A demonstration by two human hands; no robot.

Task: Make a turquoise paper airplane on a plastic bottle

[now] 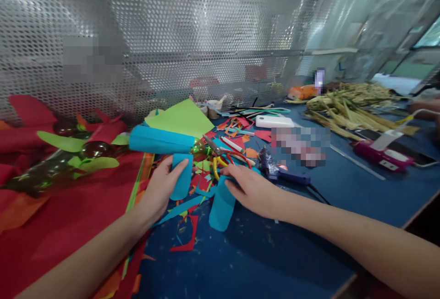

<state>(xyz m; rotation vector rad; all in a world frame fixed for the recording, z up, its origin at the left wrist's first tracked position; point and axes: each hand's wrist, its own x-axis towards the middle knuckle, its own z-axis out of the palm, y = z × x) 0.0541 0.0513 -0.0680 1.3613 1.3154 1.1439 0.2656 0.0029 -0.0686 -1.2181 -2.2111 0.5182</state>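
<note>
A rounded blue paper piece (pixel 181 184) is pinched between the thumb and fingers of my left hand (pixel 168 175). My right hand (pixel 252 189) has its fingers closed on the top of a second blue paper piece (pixel 222 209), which hangs toward the table. Just beyond my right fingertips lie scissors (pixel 216 146) with red handles; a yellow curved handle (pixel 216 167) shows beside the fingers. Behind my left hand rests a green bottle (pixel 202 148), its body wrapped in blue paper (pixel 161 140). Paper scraps (pixel 189 237) are scattered between and below both hands.
Red paper (pixel 79 244) and dark bottles with paper fins (pixel 98 148) cover the left side. A glue gun (pixel 275 168) with a cord lies right of my right hand. Farther right are a purple power strip (pixel 381 156) and dried husks (pixel 350 102). Perforated metal sheeting (pixel 206 28) stands behind.
</note>
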